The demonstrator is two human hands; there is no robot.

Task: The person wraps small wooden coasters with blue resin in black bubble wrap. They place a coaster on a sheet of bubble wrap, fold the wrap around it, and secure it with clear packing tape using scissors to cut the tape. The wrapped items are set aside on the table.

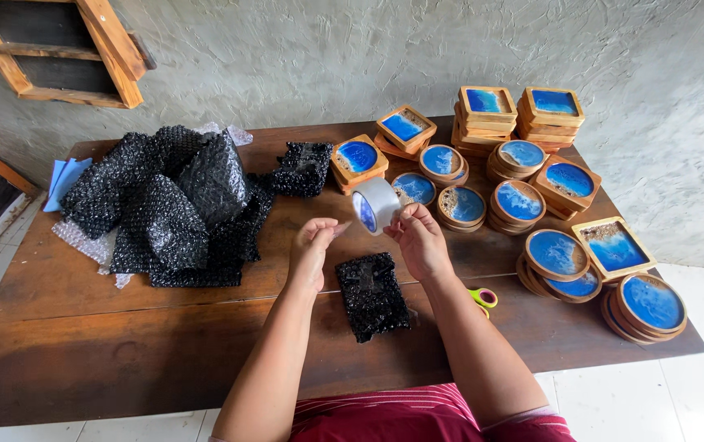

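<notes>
My right hand holds a roll of clear packing tape up above the table. My left hand pinches the loose tape end just left of the roll. Below both hands, a small parcel wrapped in black bubble wrap lies on the dark wooden table. Scissors with pink and green handles sit on the table beside my right forearm.
A heap of black bubble wrap covers the table's left side, with a smaller wrapped bundle behind it. Several wooden coasters with blue resin centres, square and round, are stacked across the right side. Blue cloth lies at the far left.
</notes>
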